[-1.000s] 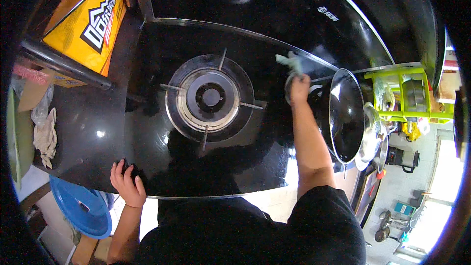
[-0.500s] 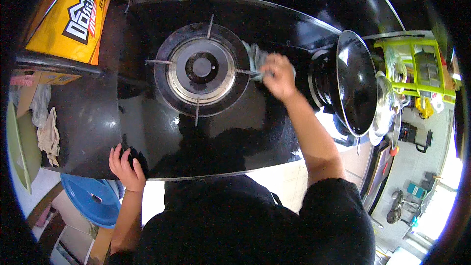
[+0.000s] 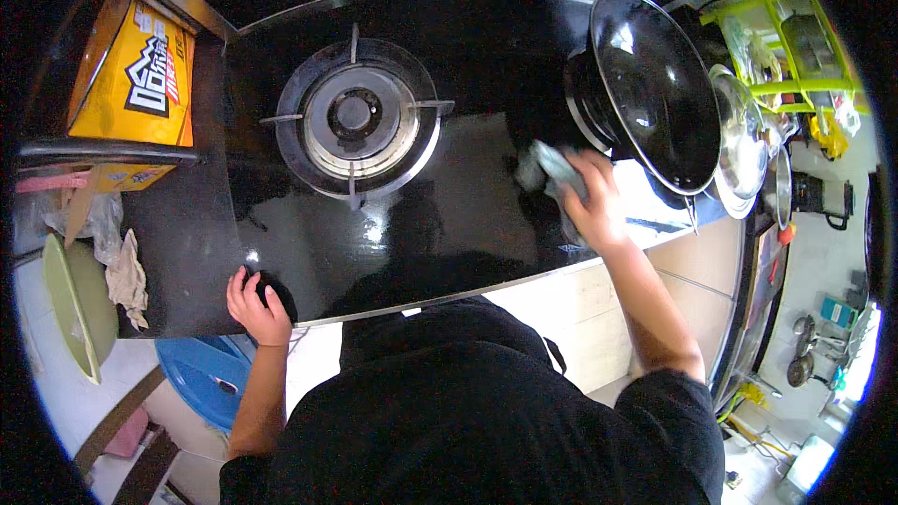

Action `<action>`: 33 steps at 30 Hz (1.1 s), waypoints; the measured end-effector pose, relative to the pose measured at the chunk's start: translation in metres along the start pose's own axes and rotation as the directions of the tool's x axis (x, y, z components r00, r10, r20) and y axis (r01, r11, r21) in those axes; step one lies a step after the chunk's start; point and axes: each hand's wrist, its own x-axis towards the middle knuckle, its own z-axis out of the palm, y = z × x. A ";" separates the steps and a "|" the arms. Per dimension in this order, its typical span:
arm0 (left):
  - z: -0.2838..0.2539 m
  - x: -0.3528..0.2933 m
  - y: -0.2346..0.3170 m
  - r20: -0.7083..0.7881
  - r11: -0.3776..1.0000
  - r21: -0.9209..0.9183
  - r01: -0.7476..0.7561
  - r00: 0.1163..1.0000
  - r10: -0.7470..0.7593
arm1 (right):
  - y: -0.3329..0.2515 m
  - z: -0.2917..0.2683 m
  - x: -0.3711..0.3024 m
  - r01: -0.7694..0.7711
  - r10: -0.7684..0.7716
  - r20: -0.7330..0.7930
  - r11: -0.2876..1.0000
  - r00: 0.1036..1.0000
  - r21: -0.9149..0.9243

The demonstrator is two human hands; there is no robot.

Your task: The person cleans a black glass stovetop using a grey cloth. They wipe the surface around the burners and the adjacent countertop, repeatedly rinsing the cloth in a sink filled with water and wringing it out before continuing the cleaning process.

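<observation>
The right hand point(image 3: 599, 210) has its fingers point(image 3: 591, 176) curled over a pale blue-green cloth point(image 3: 554, 171), pinning it to the table; blur hides exactly how the fingertips meet it. The left hand point(image 3: 262, 320) grasps nothing: its fingers are loosely spread, resting on the near edge of the table point(image 3: 178, 243).

The cloth lies on the glossy black surface between three and four o'clock from the burner point(image 3: 354, 115). It looks light, soft and limp, nothing that could break, and should fold and bunch easily. Whether it is damp I cannot tell; on so smooth a table it would probably slide freely. The bunched middle seems the best place to take hold, palm flat on top, since a loose corner would likely just trail.

Farther out, a black pan point(image 3: 655, 93) sits between one and two o'clock from the cloth, and a crumpled beige cloth point(image 3: 128, 282) lies between nine and ten o'clock from the left hand.

The boldest writing is on the yellow box point(image 3: 140, 75), between nine and ten o'clock from the burner: big white characters edged in black, with smaller red lettering alongside. No label can be made out on the blue-green cloth.
</observation>
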 end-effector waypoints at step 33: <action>0.003 -0.004 -0.005 -0.023 0.999 -0.025 -0.040 0.999 0.039 | 0.114 0.032 -0.088 -0.440 0.321 -0.356 0.835 0.878 -0.331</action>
